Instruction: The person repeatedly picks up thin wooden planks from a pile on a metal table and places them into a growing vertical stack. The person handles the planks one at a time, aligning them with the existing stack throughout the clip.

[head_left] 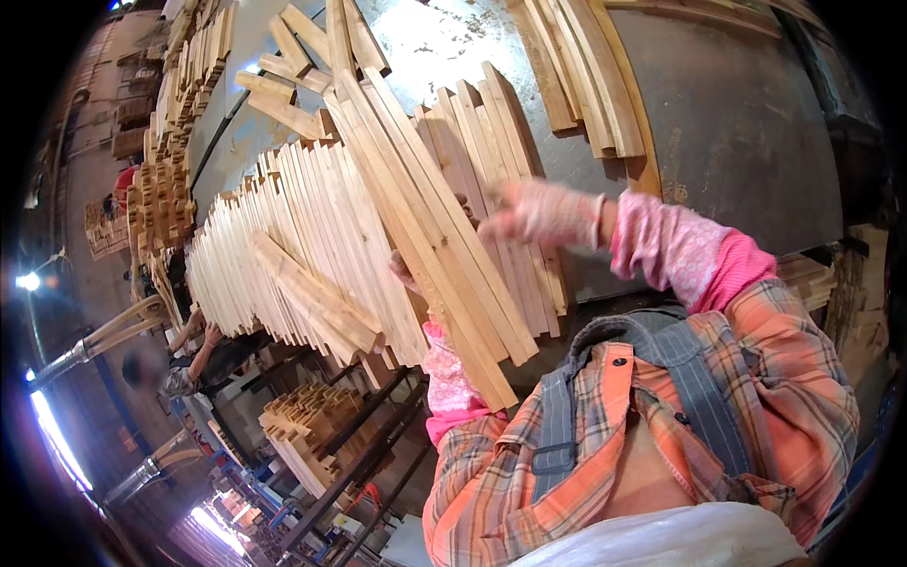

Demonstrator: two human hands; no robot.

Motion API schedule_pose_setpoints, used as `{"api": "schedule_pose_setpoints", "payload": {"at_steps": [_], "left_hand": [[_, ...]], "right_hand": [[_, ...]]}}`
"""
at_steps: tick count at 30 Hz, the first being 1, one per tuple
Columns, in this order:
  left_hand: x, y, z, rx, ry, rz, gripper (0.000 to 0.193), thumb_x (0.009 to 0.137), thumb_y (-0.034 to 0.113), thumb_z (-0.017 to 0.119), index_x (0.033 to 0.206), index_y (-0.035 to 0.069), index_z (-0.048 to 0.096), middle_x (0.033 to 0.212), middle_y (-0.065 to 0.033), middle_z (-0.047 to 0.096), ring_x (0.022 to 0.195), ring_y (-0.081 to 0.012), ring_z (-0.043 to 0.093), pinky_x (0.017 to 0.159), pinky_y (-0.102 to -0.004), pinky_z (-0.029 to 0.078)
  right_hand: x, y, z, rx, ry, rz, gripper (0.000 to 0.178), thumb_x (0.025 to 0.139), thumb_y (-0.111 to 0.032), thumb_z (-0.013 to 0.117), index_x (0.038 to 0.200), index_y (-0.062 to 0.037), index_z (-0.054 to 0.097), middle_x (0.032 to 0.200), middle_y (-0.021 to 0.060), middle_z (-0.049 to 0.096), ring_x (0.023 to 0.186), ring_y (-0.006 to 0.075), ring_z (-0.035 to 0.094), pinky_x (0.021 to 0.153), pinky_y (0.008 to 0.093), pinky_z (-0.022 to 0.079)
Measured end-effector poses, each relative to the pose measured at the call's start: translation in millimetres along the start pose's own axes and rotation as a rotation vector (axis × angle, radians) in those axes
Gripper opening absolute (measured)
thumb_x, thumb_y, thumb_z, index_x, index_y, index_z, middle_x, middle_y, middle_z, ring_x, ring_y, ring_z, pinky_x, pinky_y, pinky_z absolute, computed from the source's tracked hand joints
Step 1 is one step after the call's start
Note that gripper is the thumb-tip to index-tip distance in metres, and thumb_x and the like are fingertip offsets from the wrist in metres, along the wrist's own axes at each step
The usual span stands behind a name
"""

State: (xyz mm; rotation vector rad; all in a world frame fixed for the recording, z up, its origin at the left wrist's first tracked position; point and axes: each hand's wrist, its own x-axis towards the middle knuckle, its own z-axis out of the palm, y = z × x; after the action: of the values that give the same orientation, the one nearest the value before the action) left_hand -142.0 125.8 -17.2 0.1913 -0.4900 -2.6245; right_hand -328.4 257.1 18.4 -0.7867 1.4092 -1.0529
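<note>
The left hand (403, 271), mostly hidden, grasped the long planks (435, 246) from beneath, holding them slantwise over the tabletop (756, 142). The right hand (548, 213), blurred, hovered just beside them, fingers spread, apparently empty. The step seemed to be handling this bundle; shifting it called for steady support underneath. Beyond lay a row of boards (307, 227), a co-worker's hand (211, 337) near its far end.

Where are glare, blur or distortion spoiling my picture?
Head view: glare whites out part of the grey tabletop near the top; the right hand's fingers look blurred, the long boards fairly sharp; a lamp flares at far left; fisheye curvature bends edges toward the dark rim.
</note>
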Motion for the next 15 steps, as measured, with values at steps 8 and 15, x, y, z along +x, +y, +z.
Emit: {"api": "schedule_pose_setpoints", "payload": {"at_steps": [8,15], "left_hand": [[-38,30,-83,0.609,0.335,0.066,0.059,0.1,0.045,0.048,0.137,0.0,0.055,0.124,-0.0153,0.068,0.113,-0.0284,0.068,0.095,-0.0485,0.058],[-42,42,-37,0.975,0.478,0.143,0.039,0.108,0.026,0.049,0.132,-0.002,0.063,0.124,-0.0133,0.069,0.103,-0.0219,0.07,0.088,-0.0321,0.059]], "right_hand": [[7,18,64,0.418,-0.146,0.096,0.041,0.079,-0.025,0.078,0.11,-0.0019,0.068,0.086,0.0017,0.065,0.076,0.0121,0.058,0.067,0.0292,0.047],[34,53,100,0.316,-0.116,0.166,0.031,0.078,-0.024,0.076,0.097,-0.0001,0.074,0.079,0.0054,0.068,0.071,0.0165,0.062,0.068,0.0317,0.051]]}}
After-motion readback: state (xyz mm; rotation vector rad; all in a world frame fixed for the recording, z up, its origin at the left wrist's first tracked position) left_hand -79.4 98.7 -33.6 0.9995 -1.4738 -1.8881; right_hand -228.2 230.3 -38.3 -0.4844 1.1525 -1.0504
